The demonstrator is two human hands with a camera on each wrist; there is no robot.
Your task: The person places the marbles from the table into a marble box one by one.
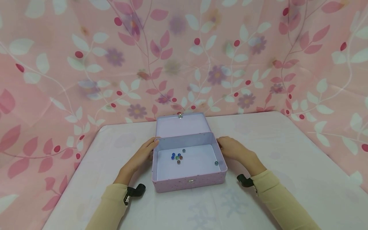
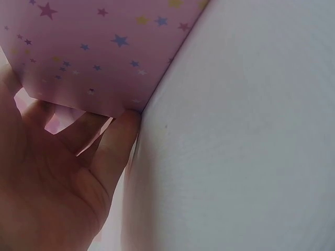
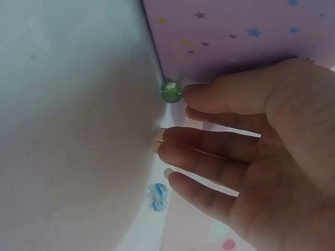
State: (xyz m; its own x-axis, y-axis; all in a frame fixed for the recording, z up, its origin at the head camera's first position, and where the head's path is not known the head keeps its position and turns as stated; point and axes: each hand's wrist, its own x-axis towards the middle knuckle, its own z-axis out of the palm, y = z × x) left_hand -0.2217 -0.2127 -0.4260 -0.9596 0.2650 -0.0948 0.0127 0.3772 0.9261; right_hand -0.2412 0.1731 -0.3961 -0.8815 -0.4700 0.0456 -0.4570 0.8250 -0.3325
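A lilac, star-patterned hinged tin box [image 1: 188, 184] stands on the table with its lid [image 1: 184, 125] tipped back. Several glass marbles [image 1: 176, 157] lie grouped on its floor; another marble [image 1: 216, 163] is near the right wall. My left hand [image 1: 143, 151] grips the back left corner, thumb at the rim and fingers bent around behind. At the right side is my right hand [image 1: 234, 148], fingers slightly bent. In the right wrist view, a green marble [image 3: 171, 91] sits outside the box corner, at the thumb tip. A clear marble with blue swirls [image 3: 157, 197] lies beside the little finger.
A white cloth [image 1: 287, 175] covers the table. Behind it and along both sides hangs a pink floral curtain [image 1: 184, 57]. A silver clasp [image 1: 191, 181] is on the box front. Black wrist cameras [image 1: 136, 190] sit at both sleeves.
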